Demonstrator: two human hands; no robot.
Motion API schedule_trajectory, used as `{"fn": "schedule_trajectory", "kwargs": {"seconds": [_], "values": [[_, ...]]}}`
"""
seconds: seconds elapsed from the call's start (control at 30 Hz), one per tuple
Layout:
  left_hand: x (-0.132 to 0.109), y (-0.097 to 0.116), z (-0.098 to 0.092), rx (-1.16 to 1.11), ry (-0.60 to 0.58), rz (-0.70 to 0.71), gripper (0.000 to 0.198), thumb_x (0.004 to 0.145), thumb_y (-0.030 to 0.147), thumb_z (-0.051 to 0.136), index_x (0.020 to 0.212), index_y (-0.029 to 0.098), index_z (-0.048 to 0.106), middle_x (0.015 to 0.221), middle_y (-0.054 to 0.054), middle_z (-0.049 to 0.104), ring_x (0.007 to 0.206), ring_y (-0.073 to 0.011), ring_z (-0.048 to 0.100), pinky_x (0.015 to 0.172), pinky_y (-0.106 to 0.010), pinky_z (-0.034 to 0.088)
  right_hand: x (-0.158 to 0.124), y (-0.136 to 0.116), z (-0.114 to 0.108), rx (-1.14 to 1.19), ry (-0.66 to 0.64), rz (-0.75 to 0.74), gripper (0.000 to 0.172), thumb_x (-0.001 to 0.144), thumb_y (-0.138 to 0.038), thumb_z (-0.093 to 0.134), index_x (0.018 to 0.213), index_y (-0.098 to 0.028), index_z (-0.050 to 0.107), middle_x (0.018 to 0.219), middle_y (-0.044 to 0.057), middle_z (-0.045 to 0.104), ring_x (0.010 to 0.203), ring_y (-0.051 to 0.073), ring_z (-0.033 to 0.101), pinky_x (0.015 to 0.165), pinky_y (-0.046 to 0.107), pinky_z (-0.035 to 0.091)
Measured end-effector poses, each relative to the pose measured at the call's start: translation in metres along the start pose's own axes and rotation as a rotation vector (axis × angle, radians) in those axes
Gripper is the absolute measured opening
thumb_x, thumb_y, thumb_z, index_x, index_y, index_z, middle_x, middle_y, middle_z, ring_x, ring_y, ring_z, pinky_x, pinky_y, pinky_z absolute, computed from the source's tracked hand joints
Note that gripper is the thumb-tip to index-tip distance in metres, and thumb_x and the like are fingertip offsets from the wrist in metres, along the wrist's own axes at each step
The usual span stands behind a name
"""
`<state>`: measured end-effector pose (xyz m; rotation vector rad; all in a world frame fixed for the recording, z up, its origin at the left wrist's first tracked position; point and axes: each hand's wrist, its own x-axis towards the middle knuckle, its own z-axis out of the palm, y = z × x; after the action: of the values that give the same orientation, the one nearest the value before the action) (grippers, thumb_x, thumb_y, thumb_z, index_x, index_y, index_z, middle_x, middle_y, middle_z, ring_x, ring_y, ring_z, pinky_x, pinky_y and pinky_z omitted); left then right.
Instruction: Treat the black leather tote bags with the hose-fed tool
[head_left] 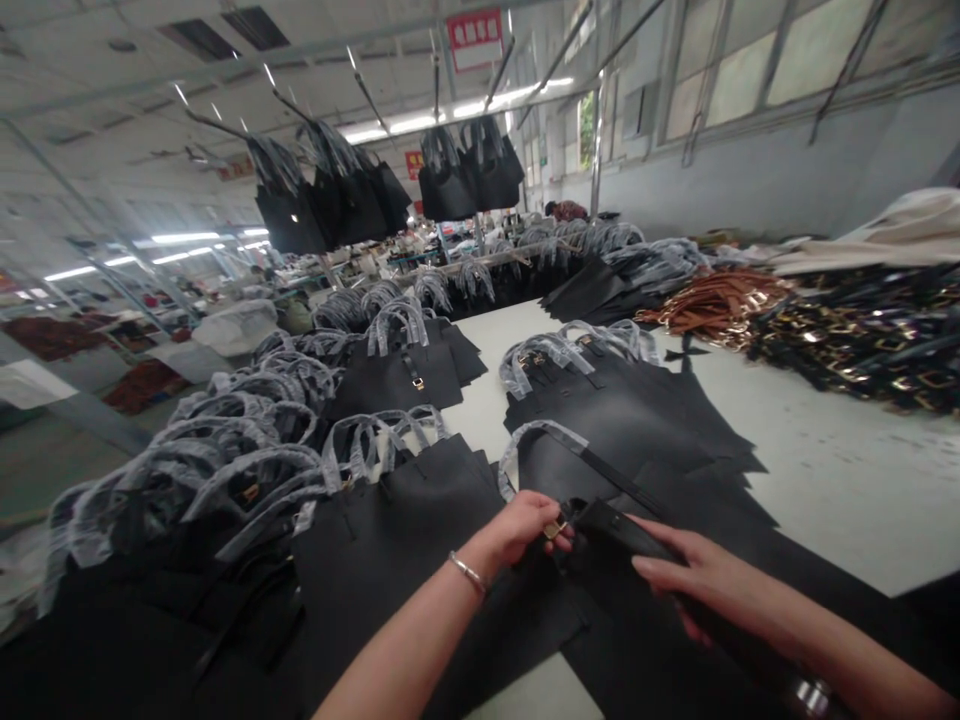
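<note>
My left hand [517,530], with a bracelet on its wrist, pinches a gold buckle [555,527] on a short black strap. Just right of it, a black leather bag panel [611,525] is gripped at its edge by my right hand [694,565], thumb on top and fingers partly hidden beneath. A handle [551,430] in clear plastic wrap arches above my hands. Under them lie more black bag panels [510,610], overlapping. Dark leather on dark leather makes it unclear where the strap joins the panel.
A pale table [832,480] carries stacked panels with wrapped handles [547,360]. Piled at the right are brown straps [720,300] and black buckled straps [862,345]. Many wrapped handles [247,440] crowd the left. Black bags [341,195] hang from an overhead rack.
</note>
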<state>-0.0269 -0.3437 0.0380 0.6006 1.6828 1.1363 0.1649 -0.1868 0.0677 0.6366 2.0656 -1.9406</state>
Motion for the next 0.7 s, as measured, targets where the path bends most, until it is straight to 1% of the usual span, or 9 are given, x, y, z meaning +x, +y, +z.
{"fn": "schedule_trajectory", "kwargs": {"seconds": [0.07, 0.17, 0.27, 0.33, 0.4, 0.47, 0.53, 0.63, 0.7], "values": [[-0.006, -0.01, 0.012, -0.131, 0.049, 0.007, 0.032, 0.088, 0.041, 0.047, 0.078, 0.013, 0.056, 0.074, -0.005, 0.063, 0.056, -0.0093, 0.059, 0.047, -0.018, 0.036, -0.001, 0.001, 0.003, 0.026, -0.046, 0.012, 0.075, 0.083, -0.048, 0.064, 0.149, -0.028, 0.035, 0.073, -0.004, 0.06, 0.044, 0.011, 0.061, 0.037, 0.018, 0.046], [-0.013, -0.023, 0.023, -0.268, 0.116, 0.026, 0.035, 0.086, 0.048, 0.053, 0.083, 0.013, 0.056, 0.077, -0.005, 0.063, 0.055, -0.0079, 0.055, 0.046, -0.018, 0.035, -0.002, 0.001, 0.004, 0.037, -0.056, 0.014, 0.073, 0.085, -0.048, 0.063, 0.149, -0.026, 0.034, 0.073, -0.003, 0.06, 0.044, 0.011, 0.06, 0.037, 0.017, 0.046], [-0.017, -0.034, 0.03, -0.478, 0.114, 0.023, 0.028, 0.083, 0.038, 0.059, 0.088, 0.011, 0.06, 0.082, -0.007, 0.065, 0.054, -0.0081, 0.054, 0.046, -0.018, 0.034, -0.002, 0.006, 0.002, 0.032, -0.037, 0.033, 0.076, 0.084, -0.051, 0.063, 0.149, -0.026, 0.034, 0.071, -0.003, 0.06, 0.043, 0.012, 0.06, 0.036, 0.018, 0.046], [-0.018, -0.041, 0.036, -0.633, 0.092, 0.004, 0.019, 0.079, 0.027, 0.06, 0.087, 0.01, 0.061, 0.078, -0.007, 0.064, 0.053, -0.0084, 0.052, 0.045, -0.018, 0.033, -0.002, 0.012, 0.0, 0.028, -0.055, 0.057, 0.079, 0.082, -0.054, 0.064, 0.149, -0.026, 0.032, 0.071, -0.003, 0.061, 0.043, 0.013, 0.061, 0.035, 0.018, 0.046], [-0.018, -0.044, 0.043, -0.709, 0.082, -0.018, 0.014, 0.076, 0.021, 0.059, 0.083, 0.009, 0.061, 0.073, -0.007, 0.063, 0.05, -0.0081, 0.049, 0.044, -0.019, 0.032, -0.001, 0.016, 0.0, 0.024, -0.074, 0.066, 0.084, 0.081, -0.058, 0.064, 0.15, -0.025, 0.03, 0.071, -0.002, 0.062, 0.042, 0.014, 0.061, 0.034, 0.02, 0.046], [-0.02, -0.045, 0.051, -0.739, 0.064, -0.039, 0.015, 0.075, 0.02, 0.058, 0.081, 0.007, 0.062, 0.072, -0.008, 0.063, 0.049, -0.008, 0.047, 0.044, -0.019, 0.031, 0.001, 0.015, 0.0, 0.027, -0.037, 0.061, 0.087, 0.079, -0.06, 0.064, 0.15, -0.024, 0.029, 0.07, -0.002, 0.061, 0.042, 0.014, 0.061, 0.035, 0.021, 0.046], [-0.023, -0.044, 0.059, -0.795, 0.038, -0.055, 0.019, 0.072, 0.018, 0.059, 0.084, 0.005, 0.064, 0.073, -0.009, 0.062, 0.05, -0.0075, 0.045, 0.045, -0.019, 0.032, 0.001, 0.009, 0.001, 0.02, 0.034, 0.04, 0.09, 0.077, -0.06, 0.066, 0.151, -0.024, 0.029, 0.071, -0.002, 0.061, 0.044, 0.015, 0.061, 0.037, 0.022, 0.047], [-0.029, -0.043, 0.075, -0.915, 0.034, -0.054, 0.022, 0.063, 0.015, 0.066, 0.082, 0.005, 0.065, 0.069, -0.005, 0.057, 0.051, -0.0061, 0.042, 0.051, -0.02, 0.039, -0.005, 0.006, -0.003, -0.03, 0.087, 0.033, 0.102, 0.068, -0.062, 0.07, 0.151, -0.022, 0.028, 0.068, -0.002, 0.06, 0.042, 0.016, 0.059, 0.037, 0.024, 0.047], [-0.031, -0.045, 0.086, -0.937, 0.102, -0.018, 0.018, 0.057, 0.015, 0.072, 0.071, 0.009, 0.062, 0.061, 0.0, 0.051, 0.05, -0.0059, 0.04, 0.054, -0.022, 0.043, -0.012, 0.012, -0.007, -0.096, 0.086, 0.056, 0.109, 0.063, -0.067, 0.069, 0.152, -0.02, 0.026, 0.063, -0.003, 0.058, 0.039, 0.018, 0.058, 0.034, 0.026, 0.046]]}}
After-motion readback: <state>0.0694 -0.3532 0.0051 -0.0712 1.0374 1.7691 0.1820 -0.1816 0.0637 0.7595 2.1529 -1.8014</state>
